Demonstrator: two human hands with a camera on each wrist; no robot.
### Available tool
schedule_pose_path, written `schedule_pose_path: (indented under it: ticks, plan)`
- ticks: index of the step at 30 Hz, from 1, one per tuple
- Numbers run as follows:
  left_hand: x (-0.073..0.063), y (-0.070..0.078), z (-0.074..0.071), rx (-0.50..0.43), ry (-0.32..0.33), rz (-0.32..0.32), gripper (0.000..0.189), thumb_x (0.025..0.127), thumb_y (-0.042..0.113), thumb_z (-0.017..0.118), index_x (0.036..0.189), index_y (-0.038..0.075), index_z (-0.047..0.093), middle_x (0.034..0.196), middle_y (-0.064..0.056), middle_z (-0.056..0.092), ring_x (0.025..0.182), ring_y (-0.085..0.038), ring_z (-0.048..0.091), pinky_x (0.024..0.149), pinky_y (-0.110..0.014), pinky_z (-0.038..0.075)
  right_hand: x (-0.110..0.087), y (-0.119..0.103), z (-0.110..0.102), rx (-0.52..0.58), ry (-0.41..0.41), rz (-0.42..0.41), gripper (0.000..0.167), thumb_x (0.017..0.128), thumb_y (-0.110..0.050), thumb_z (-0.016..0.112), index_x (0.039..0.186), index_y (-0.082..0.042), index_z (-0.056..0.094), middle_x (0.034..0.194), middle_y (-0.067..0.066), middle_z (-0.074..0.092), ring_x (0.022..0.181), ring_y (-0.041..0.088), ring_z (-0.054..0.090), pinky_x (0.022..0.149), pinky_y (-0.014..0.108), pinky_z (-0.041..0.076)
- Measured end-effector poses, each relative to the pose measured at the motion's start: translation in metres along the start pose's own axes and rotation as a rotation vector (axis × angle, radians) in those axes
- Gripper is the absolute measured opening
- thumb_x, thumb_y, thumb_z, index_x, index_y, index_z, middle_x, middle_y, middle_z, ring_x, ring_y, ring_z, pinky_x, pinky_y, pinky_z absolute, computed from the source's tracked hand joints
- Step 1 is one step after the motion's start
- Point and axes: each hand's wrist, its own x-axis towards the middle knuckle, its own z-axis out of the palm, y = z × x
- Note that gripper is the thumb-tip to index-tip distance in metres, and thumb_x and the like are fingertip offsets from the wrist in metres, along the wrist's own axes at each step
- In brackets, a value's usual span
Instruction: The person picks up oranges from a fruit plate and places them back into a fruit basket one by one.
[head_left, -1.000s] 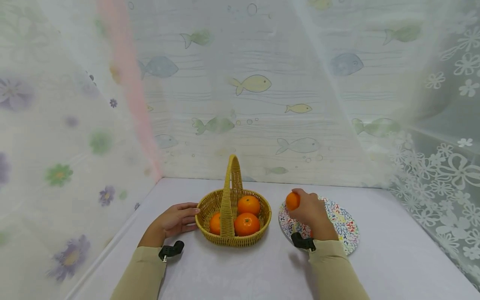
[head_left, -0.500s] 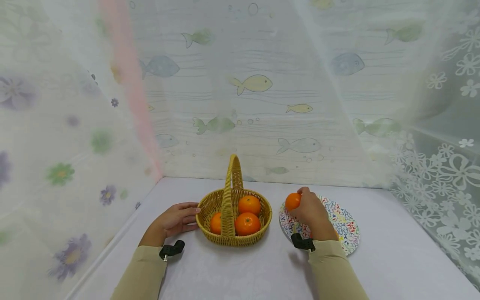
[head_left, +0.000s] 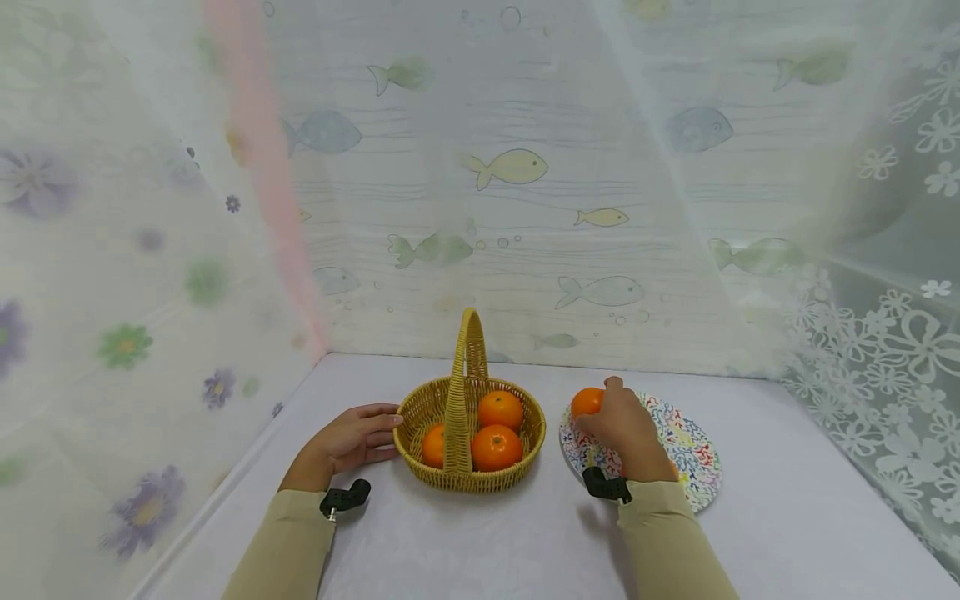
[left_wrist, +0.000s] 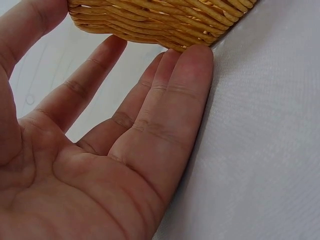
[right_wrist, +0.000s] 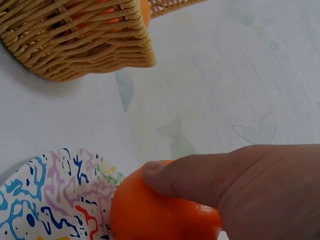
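A yellow wicker basket (head_left: 469,478) with a tall handle holds several oranges, one of which is a front orange (head_left: 497,447). My left hand (head_left: 351,440) rests on its left side, thumb at the rim. In the left wrist view, the long fingers (left_wrist: 170,105) reach out nearly straight and touch the weave. At the right, my right hand (head_left: 626,427) grips an orange (head_left: 587,402) over the far left part of a colourfully patterned round plate (head_left: 697,458). The right wrist view shows the thumb (right_wrist: 195,172) pressed on that orange; the other fingers are hidden.
Another orange (head_left: 674,471) on the plate is mostly hidden under the right wrist. A white cloth (head_left: 480,550) covers the table. Behind stands a fish-print curtain (head_left: 517,275), with flowered sheets at both sides. Each wrist carries a black camera mount (head_left: 606,485).
My right fingers have shifted slightly rightward on the orange, so more of it shows. The left hand stays at the basket. The whole head view has drifted a little.
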Motion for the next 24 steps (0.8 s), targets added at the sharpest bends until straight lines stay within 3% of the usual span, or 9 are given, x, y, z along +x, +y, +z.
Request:
schedule_pose_path:
  ticks: [3,9,16,24]
  plan:
    - [0.002,-0.001,-0.001,-0.004,-0.006,-0.006,0.065,0.100,0.027,0.071,0.153,0.001,0.044,0.140,-0.016,0.063,0.118,-0.027,0.069,0.102,-0.051,0.056,-0.001,0.000,0.000,0.011,-0.005,0.009,0.091,0.088,-0.038,0.076,0.151,0.007,0.028,0.128,0.034,0.050,0.101,0.043,0.061,0.091,0.057,0.055]
    - [0.005,-0.004,-0.003,-0.001,-0.008,-0.001,0.064,0.099,0.029,0.072,0.152,0.002,0.046,0.140,-0.016,0.063,0.118,-0.027,0.069,0.100,-0.050,0.057,-0.003,-0.002,-0.002,0.014,0.025,0.004,0.076,0.085,-0.040,0.072,0.137,0.008,0.043,0.117,0.028,0.046,0.090,0.036,0.057,0.076,0.047,0.054]
    - [0.006,-0.007,-0.006,-0.005,-0.022,0.003,0.064,0.101,0.028,0.070,0.153,0.001,0.044,0.139,-0.015,0.064,0.118,-0.027,0.069,0.099,-0.049,0.058,0.000,-0.008,-0.003,0.104,0.035,-0.058,0.079,0.085,-0.035,0.078,0.145,-0.004,0.037,0.127,0.025,0.049,0.101,0.037,0.060,0.086,0.050,0.057]
    - [0.008,-0.006,-0.005,-0.005,-0.007,0.003,0.062,0.100,0.028,0.071,0.152,0.003,0.046,0.138,-0.014,0.065,0.117,-0.027,0.070,0.099,-0.049,0.058,-0.002,-0.014,-0.005,0.151,0.074,-0.105,0.080,0.083,-0.039,0.081,0.143,-0.006,0.039,0.125,0.018,0.057,0.100,0.033,0.060,0.081,0.042,0.056]
